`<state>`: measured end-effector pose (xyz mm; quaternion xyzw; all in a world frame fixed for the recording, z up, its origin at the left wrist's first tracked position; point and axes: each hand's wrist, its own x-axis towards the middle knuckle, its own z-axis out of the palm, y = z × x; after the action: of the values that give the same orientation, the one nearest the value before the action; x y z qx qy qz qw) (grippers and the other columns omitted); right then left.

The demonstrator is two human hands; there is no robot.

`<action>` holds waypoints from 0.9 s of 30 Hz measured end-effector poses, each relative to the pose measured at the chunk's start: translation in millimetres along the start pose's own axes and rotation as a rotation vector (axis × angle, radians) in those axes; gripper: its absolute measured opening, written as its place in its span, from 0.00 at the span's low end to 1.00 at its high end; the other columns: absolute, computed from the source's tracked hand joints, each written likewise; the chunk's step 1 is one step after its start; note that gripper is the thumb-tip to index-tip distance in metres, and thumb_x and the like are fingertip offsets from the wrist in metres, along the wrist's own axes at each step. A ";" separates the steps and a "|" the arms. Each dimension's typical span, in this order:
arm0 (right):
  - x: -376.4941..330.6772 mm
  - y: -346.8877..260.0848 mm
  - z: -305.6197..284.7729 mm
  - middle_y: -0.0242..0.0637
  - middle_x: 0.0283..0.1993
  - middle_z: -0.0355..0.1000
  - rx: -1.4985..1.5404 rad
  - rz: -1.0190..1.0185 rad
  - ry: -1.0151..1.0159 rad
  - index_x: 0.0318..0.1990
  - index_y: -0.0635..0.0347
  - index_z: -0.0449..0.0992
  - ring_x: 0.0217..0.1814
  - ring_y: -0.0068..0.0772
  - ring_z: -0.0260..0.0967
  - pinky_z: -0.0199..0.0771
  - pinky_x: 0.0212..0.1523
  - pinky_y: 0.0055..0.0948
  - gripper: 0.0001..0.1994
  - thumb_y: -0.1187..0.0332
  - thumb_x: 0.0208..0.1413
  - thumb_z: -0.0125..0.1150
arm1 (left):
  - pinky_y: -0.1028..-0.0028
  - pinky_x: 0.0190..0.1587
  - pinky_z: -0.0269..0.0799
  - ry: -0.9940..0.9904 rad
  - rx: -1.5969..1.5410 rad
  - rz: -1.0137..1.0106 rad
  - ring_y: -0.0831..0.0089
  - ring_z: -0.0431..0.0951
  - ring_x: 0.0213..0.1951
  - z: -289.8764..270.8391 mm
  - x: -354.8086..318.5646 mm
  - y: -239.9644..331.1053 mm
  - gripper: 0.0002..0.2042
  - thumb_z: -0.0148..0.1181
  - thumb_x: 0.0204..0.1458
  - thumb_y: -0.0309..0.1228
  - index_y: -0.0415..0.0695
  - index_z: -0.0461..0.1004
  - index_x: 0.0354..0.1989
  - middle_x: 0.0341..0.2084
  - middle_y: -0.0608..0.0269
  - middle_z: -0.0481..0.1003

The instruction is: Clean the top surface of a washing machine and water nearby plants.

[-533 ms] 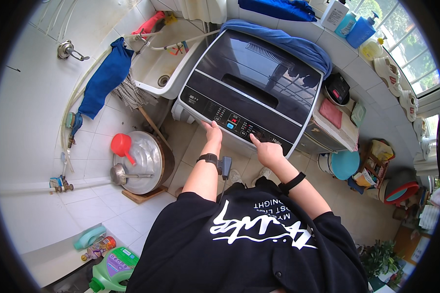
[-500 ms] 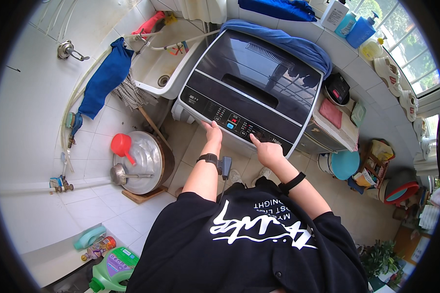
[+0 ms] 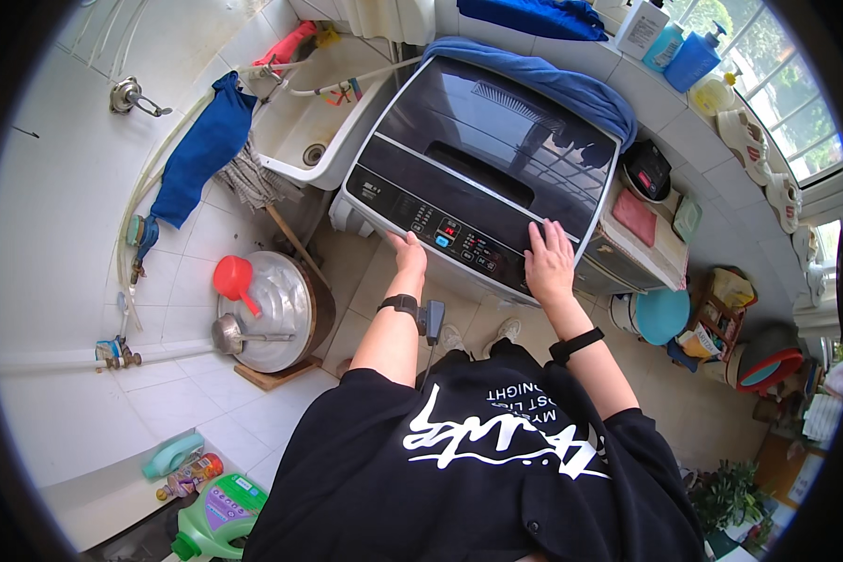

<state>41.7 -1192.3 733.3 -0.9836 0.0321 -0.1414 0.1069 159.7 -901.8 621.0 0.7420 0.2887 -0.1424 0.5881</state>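
In front of me stands a top-loading washing machine (image 3: 478, 159) with its dark, glossy lid down. Along its near edge runs a black control panel (image 3: 398, 201) with red lit digits and a lit blue button (image 3: 441, 241). My left hand (image 3: 407, 253) rests at the panel's front edge, below the buttons, fingers stretched and holding nothing. My right hand (image 3: 550, 262) lies open over the right end of the panel, its fingers spread and reaching toward the lid. Part of the panel is hidden under it. A blue cloth (image 3: 543, 80) is bunched along the machine's back.
A white sink (image 3: 295, 131) adjoins the machine's left side. A large lidded pot (image 3: 272, 314) carries a red dipper (image 3: 236, 281) and a metal ladle (image 3: 229, 332). To the right stand a box (image 3: 642, 244) and a light-blue basin (image 3: 662, 316). Bottles (image 3: 693, 61) line the window ledge.
My right hand has moved right and away from the panel buttons, going from a pointing finger to an open, spread hand. My left hand has stayed put.
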 end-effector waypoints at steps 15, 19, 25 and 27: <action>-17.1 40.4 19.9 0.54 0.92 0.49 -0.149 0.171 -0.192 0.88 0.52 0.58 0.94 0.62 0.45 0.49 0.87 0.67 0.40 0.51 0.74 0.63 | 0.49 0.81 0.59 -0.044 0.005 -0.051 0.42 0.61 0.83 3.9 -10.4 11.2 0.38 0.40 0.83 0.45 0.67 0.24 0.91 0.85 0.38 0.57; -15.0 39.0 20.1 0.55 0.92 0.49 -0.148 0.155 -0.196 0.88 0.52 0.58 0.94 0.62 0.45 0.49 0.87 0.67 0.40 0.51 0.74 0.63 | 0.49 0.81 0.60 -0.032 -0.013 -0.043 0.41 0.62 0.82 -0.5 -0.1 -1.8 0.38 0.40 0.83 0.45 0.67 0.24 0.91 0.84 0.38 0.58; -16.9 40.6 19.4 0.56 0.92 0.49 -0.158 0.160 -0.197 0.88 0.52 0.57 0.93 0.64 0.45 0.49 0.87 0.68 0.40 0.52 0.74 0.63 | 0.48 0.80 0.61 -0.034 -0.005 -0.033 0.41 0.64 0.81 4.9 -0.4 -1.3 0.38 0.41 0.83 0.45 0.67 0.24 0.91 0.84 0.38 0.59; -16.9 40.4 19.9 0.56 0.92 0.49 -0.155 0.159 -0.198 0.88 0.53 0.57 0.93 0.64 0.45 0.49 0.87 0.68 0.40 0.52 0.74 0.63 | 0.48 0.80 0.61 -0.028 -0.008 -0.032 0.41 0.64 0.81 3.2 0.3 -3.1 0.38 0.41 0.83 0.45 0.68 0.25 0.91 0.84 0.38 0.59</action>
<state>29.9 -1226.1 701.3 -0.9924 0.1101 -0.0319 0.0441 158.5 -904.4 617.5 0.7327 0.2930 -0.1610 0.5928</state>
